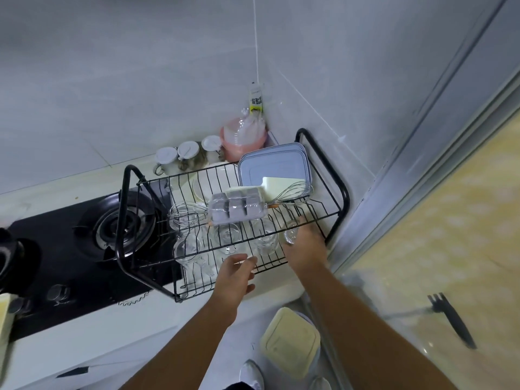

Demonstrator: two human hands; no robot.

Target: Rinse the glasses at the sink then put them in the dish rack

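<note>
While right hand grips glass, left hand spreads loose; carton print illegible.

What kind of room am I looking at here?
Most likely a home kitchen. There is a black gas stove, and the wire dish rack beside it holds glasses and whisks. Lidded jars stand against the tiled wall. The right hand holds a glass at the rack.

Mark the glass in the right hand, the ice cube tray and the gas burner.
glass [290, 236], head view, on its round base.
ice cube tray [235, 206], head view, on its middle compartment.
gas burner [107, 222], head view, on its inner ring.
</note>
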